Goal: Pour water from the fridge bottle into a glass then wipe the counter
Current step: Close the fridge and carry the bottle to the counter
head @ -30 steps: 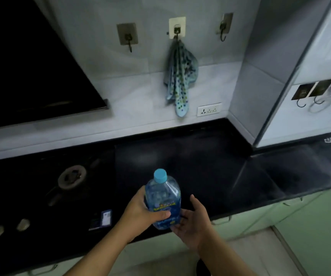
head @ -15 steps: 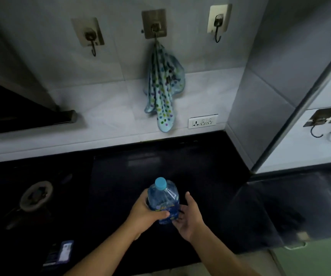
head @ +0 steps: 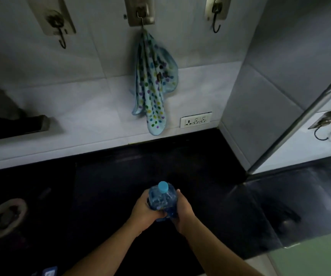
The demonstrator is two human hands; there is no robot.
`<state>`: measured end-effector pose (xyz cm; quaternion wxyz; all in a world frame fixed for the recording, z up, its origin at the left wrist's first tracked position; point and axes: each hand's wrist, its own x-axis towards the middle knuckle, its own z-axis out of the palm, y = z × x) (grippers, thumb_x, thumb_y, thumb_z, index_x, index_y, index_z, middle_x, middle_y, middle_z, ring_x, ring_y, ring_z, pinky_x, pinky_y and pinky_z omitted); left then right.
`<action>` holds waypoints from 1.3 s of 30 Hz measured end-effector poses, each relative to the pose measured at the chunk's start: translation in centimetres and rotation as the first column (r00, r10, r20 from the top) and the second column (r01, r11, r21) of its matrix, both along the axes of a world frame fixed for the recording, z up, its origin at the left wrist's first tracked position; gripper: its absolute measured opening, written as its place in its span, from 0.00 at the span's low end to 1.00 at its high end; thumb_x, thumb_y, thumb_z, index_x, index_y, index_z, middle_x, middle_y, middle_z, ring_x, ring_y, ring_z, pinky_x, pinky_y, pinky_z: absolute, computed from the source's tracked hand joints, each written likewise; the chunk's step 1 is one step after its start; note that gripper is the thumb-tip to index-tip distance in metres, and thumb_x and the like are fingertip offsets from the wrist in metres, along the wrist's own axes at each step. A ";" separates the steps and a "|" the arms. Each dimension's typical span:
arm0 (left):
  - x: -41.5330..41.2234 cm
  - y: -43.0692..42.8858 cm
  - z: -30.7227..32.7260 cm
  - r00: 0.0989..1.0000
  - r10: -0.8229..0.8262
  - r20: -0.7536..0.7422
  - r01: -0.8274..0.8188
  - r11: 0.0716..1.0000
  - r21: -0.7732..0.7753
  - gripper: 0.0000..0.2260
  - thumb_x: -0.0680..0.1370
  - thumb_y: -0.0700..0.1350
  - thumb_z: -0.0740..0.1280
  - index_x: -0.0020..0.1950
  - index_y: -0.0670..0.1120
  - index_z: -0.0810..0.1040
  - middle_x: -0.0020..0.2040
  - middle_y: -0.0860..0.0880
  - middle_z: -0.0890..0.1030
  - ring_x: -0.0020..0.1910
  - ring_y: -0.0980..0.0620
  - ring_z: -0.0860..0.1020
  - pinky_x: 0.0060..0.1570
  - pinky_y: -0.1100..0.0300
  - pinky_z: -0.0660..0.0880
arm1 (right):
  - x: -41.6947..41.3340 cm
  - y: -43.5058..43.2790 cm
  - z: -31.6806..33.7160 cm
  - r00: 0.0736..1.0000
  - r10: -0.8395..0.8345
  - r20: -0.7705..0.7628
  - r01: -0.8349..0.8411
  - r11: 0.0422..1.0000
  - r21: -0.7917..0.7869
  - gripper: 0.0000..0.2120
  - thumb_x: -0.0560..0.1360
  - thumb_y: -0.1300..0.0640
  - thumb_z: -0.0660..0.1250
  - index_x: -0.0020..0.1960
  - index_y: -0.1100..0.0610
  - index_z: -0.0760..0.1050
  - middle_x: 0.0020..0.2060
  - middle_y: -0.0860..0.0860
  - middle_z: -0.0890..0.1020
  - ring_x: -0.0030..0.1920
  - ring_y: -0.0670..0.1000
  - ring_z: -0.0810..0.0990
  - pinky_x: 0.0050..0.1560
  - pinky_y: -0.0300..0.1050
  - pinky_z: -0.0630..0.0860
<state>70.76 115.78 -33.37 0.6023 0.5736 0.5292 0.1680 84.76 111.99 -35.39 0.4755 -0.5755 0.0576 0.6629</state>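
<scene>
A clear blue water bottle point(head: 161, 200) with a light blue cap stands upright over the black counter point(head: 124, 176), low in the middle of the view. My left hand point(head: 143, 213) wraps its left side and my right hand point(head: 182, 211) wraps its right side. Both hands cover the bottle's lower part. A pale blue dotted cloth point(head: 153, 84) hangs from the middle wall hook, straight behind the bottle. No glass is in view.
A stove burner point(head: 6, 216) sits at the left on the counter. A white socket strip point(head: 196, 119) is on the backsplash. A grey wall column point(head: 276, 86) juts out on the right, with hooks point(head: 328, 130) beyond it.
My view has moved closer to the wall and counter. My right hand, earlier apart from the bottle, has closed on it, and the bottle sits lower over the counter.
</scene>
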 end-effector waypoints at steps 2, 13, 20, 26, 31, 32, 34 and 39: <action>0.0 0.3 -0.6 1.000 -0.018 -0.009 0.018 1.000 -0.009 0.33 0.66 0.32 0.81 0.61 0.59 0.74 0.57 0.54 0.83 0.50 0.62 0.84 0.41 0.68 0.80 | -0.1 0.2 -0.8 0.999 -0.009 0.031 0.009 1.000 -0.025 0.26 0.81 0.39 0.56 0.60 0.59 0.80 0.51 0.59 0.86 0.52 0.60 0.85 0.58 0.60 0.80; -0.6 0.6 0.2 0.992 -0.079 -0.098 0.078 0.997 -0.013 0.33 0.64 0.39 0.83 0.63 0.57 0.74 0.55 0.54 0.84 0.50 0.64 0.84 0.45 0.67 0.81 | -0.2 0.2 0.3 0.995 -0.021 0.099 0.028 0.997 -0.077 0.20 0.82 0.42 0.57 0.53 0.55 0.81 0.43 0.52 0.88 0.42 0.51 0.87 0.34 0.41 0.80; -2.5 -0.2 3.4 0.752 -0.422 -0.507 0.422 0.898 -0.121 0.25 0.73 0.54 0.75 0.67 0.48 0.74 0.47 0.60 0.75 0.42 0.65 0.74 0.34 0.71 0.70 | 0.3 -0.9 2.9 0.911 0.193 0.365 -0.133 0.974 -0.182 0.16 0.80 0.42 0.59 0.52 0.53 0.78 0.47 0.50 0.83 0.47 0.50 0.81 0.42 0.46 0.74; -1.1 -2.5 4.9 0.420 -0.510 -0.750 0.705 0.704 -0.085 0.30 0.75 0.61 0.70 0.73 0.50 0.69 0.67 0.48 0.75 0.64 0.47 0.76 0.60 0.53 0.76 | 1.1 -4.1 5.1 0.333 0.477 0.813 -0.410 0.850 -0.331 0.14 0.79 0.46 0.63 0.51 0.57 0.77 0.45 0.52 0.81 0.44 0.50 0.79 0.44 0.46 0.76; 1.3 -4.5 6.2 0.359 -0.465 -0.809 0.802 0.598 0.013 0.28 0.78 0.58 0.69 0.74 0.48 0.66 0.72 0.46 0.71 0.68 0.44 0.73 0.63 0.49 0.76 | 2.4 -7.2 7.2 -0.477 0.545 0.690 -0.379 0.581 -0.720 0.18 0.75 0.48 0.66 0.63 0.53 0.74 0.60 0.55 0.76 0.62 0.58 0.72 0.63 0.53 0.68; 2.0 -5.2 6.6 0.342 -0.463 -0.818 0.819 0.573 0.018 0.28 0.78 0.58 0.69 0.73 0.48 0.67 0.71 0.45 0.72 0.68 0.44 0.73 0.62 0.49 0.76 | 3.0 -8.1 7.6 -0.510 0.559 0.654 -0.354 0.556 -0.752 0.19 0.74 0.48 0.67 0.63 0.53 0.73 0.60 0.55 0.76 0.62 0.59 0.71 0.63 0.54 0.67; 3.4 -6.5 7.2 0.320 -0.452 -0.832 0.851 0.523 0.043 0.26 0.78 0.58 0.69 0.71 0.47 0.68 0.69 0.44 0.73 0.67 0.44 0.74 0.62 0.49 0.77 | 4.1 -9.7 8.1 -0.549 0.578 0.604 -0.317 0.525 -0.790 0.20 0.74 0.49 0.67 0.64 0.54 0.73 0.60 0.56 0.75 0.62 0.60 0.71 0.64 0.56 0.67; 8.0 -9.2 8.9 0.306 -0.424 -0.852 0.886 0.455 0.092 0.25 0.78 0.59 0.67 0.69 0.48 0.69 0.68 0.44 0.73 0.68 0.42 0.72 0.63 0.46 0.74 | 8.1 -14.2 8.9 -0.500 0.600 0.625 -0.291 0.563 -0.774 0.20 0.73 0.50 0.67 0.64 0.53 0.72 0.60 0.56 0.75 0.62 0.59 0.71 0.64 0.55 0.67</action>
